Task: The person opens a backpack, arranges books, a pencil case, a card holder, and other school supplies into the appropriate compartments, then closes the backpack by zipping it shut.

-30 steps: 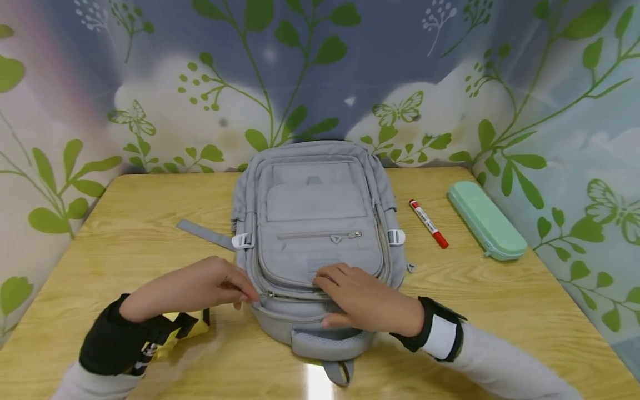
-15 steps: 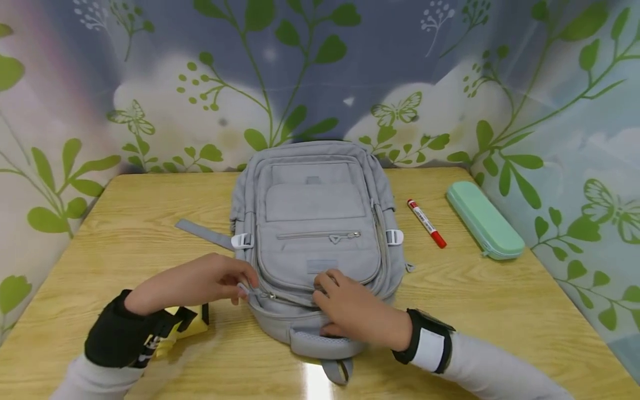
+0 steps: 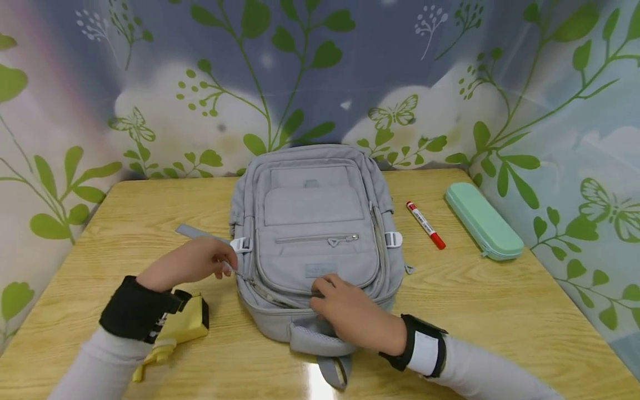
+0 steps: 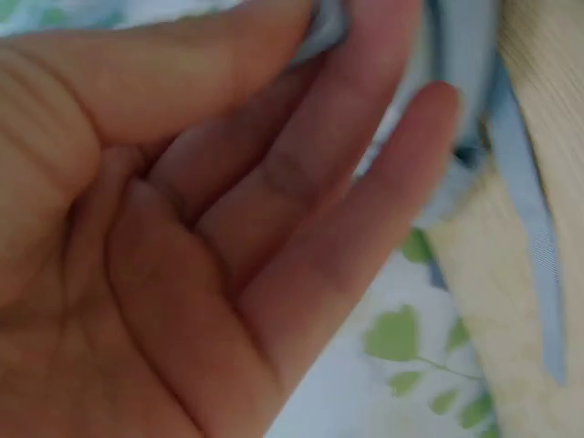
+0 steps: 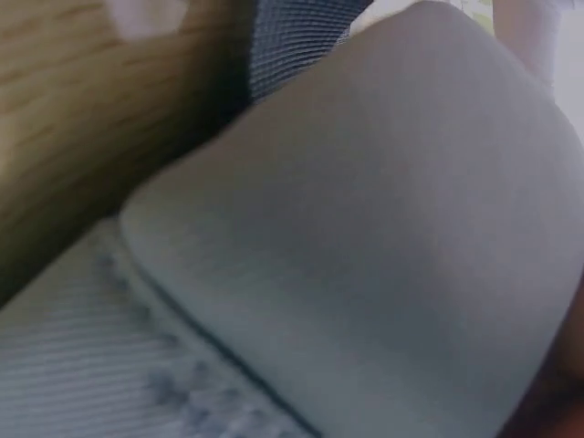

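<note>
A grey backpack [image 3: 315,205] lies on the table with its carry handle [image 3: 320,339] at the near end. My left hand [image 3: 192,261] is at its near left edge, pinching a zipper pull [image 4: 321,32] between thumb and finger; the other fingers spread loosely in the left wrist view. My right hand [image 3: 352,311] grips the backpack's fabric near the front pocket's near edge, fingers curled, thumb hidden. Blurred grey padded fabric [image 5: 383,219] fills most of the right wrist view.
A red and white marker [image 3: 425,225] and a mint-green zipped case [image 3: 484,221] lie right of the backpack. A yellow and black object [image 3: 187,322] sits beneath my left wrist, partly covered. A grey strap [image 3: 192,230] extends left. Patterned cloth stands behind the wooden table [image 3: 500,322].
My left hand has moved left and away from me along the backpack's edge, drawing the zipper pull with it. The right hand keeps hold, shifting slightly; more of the yellow object shows.
</note>
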Motion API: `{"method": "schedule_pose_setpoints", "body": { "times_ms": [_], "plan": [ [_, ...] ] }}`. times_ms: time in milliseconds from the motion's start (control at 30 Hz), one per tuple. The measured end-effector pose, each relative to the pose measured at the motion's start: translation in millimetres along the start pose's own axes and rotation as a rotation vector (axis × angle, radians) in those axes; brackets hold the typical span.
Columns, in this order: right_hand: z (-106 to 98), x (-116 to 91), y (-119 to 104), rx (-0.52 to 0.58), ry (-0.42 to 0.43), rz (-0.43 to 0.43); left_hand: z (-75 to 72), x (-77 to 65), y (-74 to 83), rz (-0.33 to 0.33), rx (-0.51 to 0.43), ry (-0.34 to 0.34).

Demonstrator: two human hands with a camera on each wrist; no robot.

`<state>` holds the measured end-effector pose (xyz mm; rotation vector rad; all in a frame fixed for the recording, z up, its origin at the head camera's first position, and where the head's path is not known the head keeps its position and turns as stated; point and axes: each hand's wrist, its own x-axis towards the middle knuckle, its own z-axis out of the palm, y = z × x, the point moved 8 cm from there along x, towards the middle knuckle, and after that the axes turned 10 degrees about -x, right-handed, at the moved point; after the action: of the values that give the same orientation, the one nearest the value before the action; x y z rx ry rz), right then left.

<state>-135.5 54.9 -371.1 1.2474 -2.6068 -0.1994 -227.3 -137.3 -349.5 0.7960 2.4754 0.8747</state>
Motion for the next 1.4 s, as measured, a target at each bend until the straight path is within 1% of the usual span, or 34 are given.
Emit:
{"method": "schedule_pose_setpoints", "body": {
  "times_ms": [100, 167, 233, 300, 333, 367, 433, 467, 533, 600, 667, 700, 733, 800, 867, 967, 1100, 1200, 1400],
  "plan": [
    [1, -2, 1, 0.017, -0.001, -0.008, -10.5, 12.4, -15.5, -0.065, 0.018, 0.049],
    [0, -4, 1, 0.025, 0.002, -0.019, -18.6, 19.8, -19.1, -0.091, 0.106, 0.118],
    [0, -5, 1, 0.031, 0.009, -0.03, -25.8, 25.7, -17.3, -0.113, 0.206, 0.198],
    [-1, -6, 1, 0.041, 0.012, -0.038, -31.0, 29.6, -10.7, -0.115, 0.3, 0.283],
    [0, -6, 2, 0.047, 0.011, -0.04, -32.0, 31.2, -7.2, -0.111, 0.338, 0.316],
    [0, -6, 2, 0.053, 0.006, -0.042, -31.5, 32.9, -4.3, -0.104, 0.347, 0.33],
    [2, -7, 4, 0.082, -0.02, -0.046, -27.5, 34.7, -1.3, -0.085, 0.341, 0.326],
    [3, -8, 5, 0.109, -0.043, -0.047, -24.9, 35.0, -1.5, -0.074, 0.323, 0.311],
    [4, -10, 9, 0.186, -0.081, -0.045, -20.2, 33.9, -4.3, -0.057, 0.282, 0.28],
    [3, -11, 15, 0.283, -0.112, -0.024, -16.3, 31.7, -7.6, -0.044, 0.251, 0.245],
    [0, -11, 21, 0.343, -0.112, -0.002, -12.6, 29.2, -10.5, -0.025, 0.229, 0.223],
    [-2, -10, 23, 0.349, -0.105, 0.002, -10.7, 27.6, -11.5, -0.018, 0.23, 0.217],
    [-3, -9, 25, 0.345, -0.099, 0.002, -8.5, 26.3, -12.2, -0.01, 0.234, 0.21],
    [-3, -7, 26, 0.306, -0.116, -0.007, -4.4, 23.6, -14.2, -0.013, 0.231, 0.193],
    [-1, -6, 25, 0.254, -0.15, -0.04, -1.4, 21.0, -14.5, -0.012, 0.232, 0.183],
    [2, -6, 22, 0.197, -0.227, -0.091, 2.0, 17.9, -15.9, -0.043, 0.213, 0.158],
    [3, -6, 18, 0.123, -0.271, -0.139, 7.1, 14.4, -18.7, -0.102, 0.184, 0.12],
    [2, -5, 15, 0.071, -0.246, -0.157, 8.6, 9.8, -18.3, -0.13, 0.194, 0.125],
    [3, 4, 14, 0.012, -0.143, -0.141, 3.0, -4.8, -8.8, -0.123, 0.254, 0.225]
  ]
}}
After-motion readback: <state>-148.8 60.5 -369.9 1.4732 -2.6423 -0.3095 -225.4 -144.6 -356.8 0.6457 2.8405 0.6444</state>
